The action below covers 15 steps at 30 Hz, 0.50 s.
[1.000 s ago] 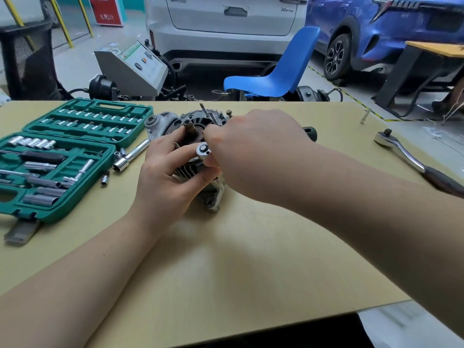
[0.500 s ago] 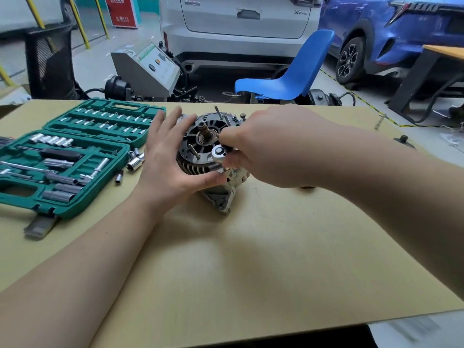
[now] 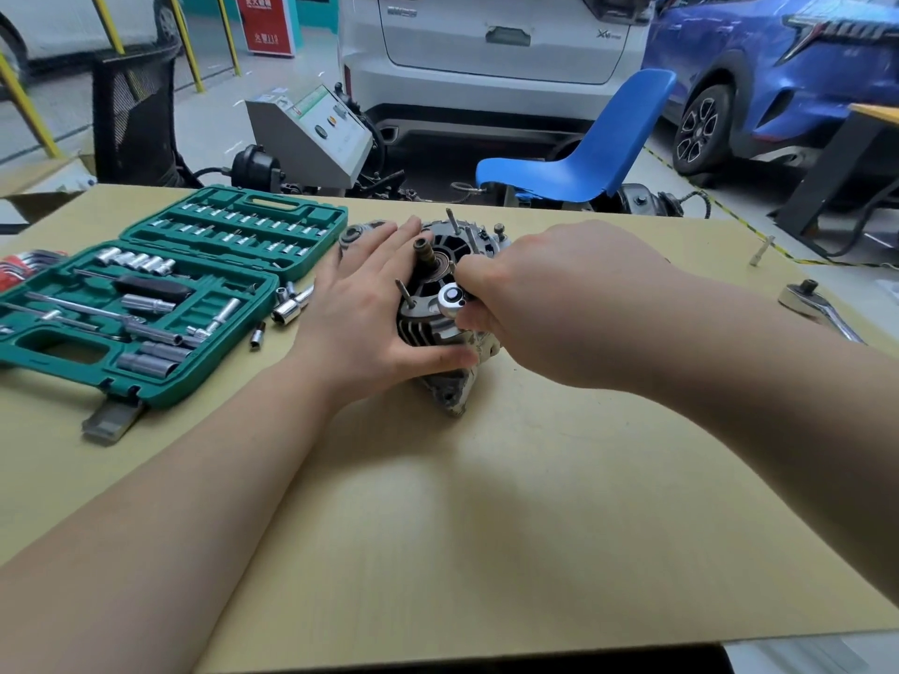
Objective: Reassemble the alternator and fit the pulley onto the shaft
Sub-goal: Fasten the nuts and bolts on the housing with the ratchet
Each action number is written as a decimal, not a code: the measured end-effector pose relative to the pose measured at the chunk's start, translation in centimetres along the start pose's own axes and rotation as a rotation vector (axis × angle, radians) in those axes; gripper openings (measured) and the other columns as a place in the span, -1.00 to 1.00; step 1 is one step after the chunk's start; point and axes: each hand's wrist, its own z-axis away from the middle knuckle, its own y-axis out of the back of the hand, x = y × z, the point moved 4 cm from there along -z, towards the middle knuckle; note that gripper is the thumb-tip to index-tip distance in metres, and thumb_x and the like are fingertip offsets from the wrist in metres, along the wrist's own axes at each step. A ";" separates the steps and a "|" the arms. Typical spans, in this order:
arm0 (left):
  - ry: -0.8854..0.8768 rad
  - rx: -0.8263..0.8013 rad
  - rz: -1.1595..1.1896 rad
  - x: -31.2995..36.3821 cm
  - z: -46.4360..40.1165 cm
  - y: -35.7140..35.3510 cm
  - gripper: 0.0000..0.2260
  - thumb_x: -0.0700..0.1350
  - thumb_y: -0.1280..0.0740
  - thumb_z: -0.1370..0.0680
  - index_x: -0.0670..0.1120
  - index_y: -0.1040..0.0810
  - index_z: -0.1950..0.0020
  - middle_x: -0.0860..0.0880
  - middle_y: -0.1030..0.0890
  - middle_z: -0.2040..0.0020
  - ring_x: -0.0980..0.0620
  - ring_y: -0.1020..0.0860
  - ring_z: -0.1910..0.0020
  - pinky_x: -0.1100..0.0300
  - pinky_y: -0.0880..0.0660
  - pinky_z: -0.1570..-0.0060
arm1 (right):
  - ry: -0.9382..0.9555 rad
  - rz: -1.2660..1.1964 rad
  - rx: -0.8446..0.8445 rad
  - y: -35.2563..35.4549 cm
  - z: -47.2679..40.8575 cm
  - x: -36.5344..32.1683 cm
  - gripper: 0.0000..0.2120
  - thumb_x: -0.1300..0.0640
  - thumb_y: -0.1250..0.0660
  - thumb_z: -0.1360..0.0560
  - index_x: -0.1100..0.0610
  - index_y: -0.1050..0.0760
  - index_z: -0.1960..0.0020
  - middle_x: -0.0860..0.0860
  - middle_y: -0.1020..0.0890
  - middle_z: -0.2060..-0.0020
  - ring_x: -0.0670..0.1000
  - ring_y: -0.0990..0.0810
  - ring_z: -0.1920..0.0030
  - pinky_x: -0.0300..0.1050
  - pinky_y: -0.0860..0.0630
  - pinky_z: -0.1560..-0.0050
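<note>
Left hand (image 3: 374, 308) flat, fingers straight, pressing alternator (image 3: 440, 308) from 9 o'clock, bracing housing against torque. Right hand (image 3: 549, 304) clenches small ratchet (image 3: 452, 298) on through-bolt at 5 o'clock of bare shaft (image 3: 424, 250). No pulley visible. Versus half-second back: little change, alternator at table (image 3: 486, 527) centre, left fingers spread flatter.

Your right hand (image 3: 549, 304) hides the handle of the small chrome ratchet (image 3: 452, 299) and the right side of the grey finned alternator (image 3: 438, 328); your left hand (image 3: 369, 313) covers its left flank; the green plastic socket case (image 3: 146, 304) and the large chrome wrench (image 3: 817, 306) run off the frame edges; socket sizes are too small to read.
</note>
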 end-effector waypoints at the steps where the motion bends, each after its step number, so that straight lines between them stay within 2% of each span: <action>1: 0.016 0.001 -0.001 0.3 0.1 0.0 0.17 0.67 -0.26 -0.30 0.01 -0.23 -0.74 0.10 -0.18 -0.75 0.07 -0.07 -0.73 -0.30 -0.09 -0.65 | -0.003 0.012 -0.001 0.0 0.0 -0.1 -0.72 -0.08 -0.20 -0.67 0.01 -0.20 0.11 -0.06 -0.31 0.40 -0.02 -0.26 0.47 -0.12 -0.08 0.46; 5: 0.093 0.004 0.023 1.2 0.4 -0.2 0.22 0.68 -0.22 -0.28 -0.02 -0.14 -0.76 0.10 -0.13 -0.76 0.09 -0.03 -0.75 -0.24 -0.09 -0.68 | -0.029 0.067 0.013 0.4 0.2 -0.6 -0.71 -0.05 -0.21 -0.65 0.03 -0.20 0.15 -0.06 -0.29 0.44 -0.02 -0.22 0.51 -0.14 -0.06 0.48; 8: 0.116 -0.010 0.081 1.4 0.5 -0.3 0.24 0.66 -0.25 -0.28 -0.03 -0.07 -0.77 0.09 -0.10 -0.76 0.12 0.02 -0.75 -0.17 -0.10 -0.71 | -0.049 0.085 0.008 0.5 0.4 -1.1 -0.67 -0.01 -0.21 -0.63 0.03 -0.14 0.21 -0.06 -0.27 0.45 -0.02 -0.20 0.51 -0.15 -0.05 0.48; 12: 0.126 0.001 0.178 1.2 0.6 -0.8 0.20 0.59 -0.33 -0.32 -0.04 -0.07 -0.77 0.08 -0.11 -0.76 0.13 0.04 -0.75 0.10 0.00 -0.71 | -0.098 0.060 0.016 1.0 0.5 -1.3 -0.72 -0.06 -0.19 -0.65 0.04 -0.22 0.15 -0.05 -0.26 0.44 -0.01 -0.19 0.49 -0.14 -0.05 0.46; 15: 0.130 0.018 0.222 0.7 0.5 -1.2 0.15 0.51 -0.36 -0.33 -0.04 -0.13 -0.77 0.09 -0.16 -0.75 0.12 0.00 -0.74 0.15 0.00 -0.70 | -0.172 0.031 -0.006 1.0 0.3 -2.0 -0.76 0.00 -0.25 -0.62 0.04 -0.25 0.14 -0.05 -0.27 0.41 0.00 -0.18 0.46 -0.13 -0.07 0.45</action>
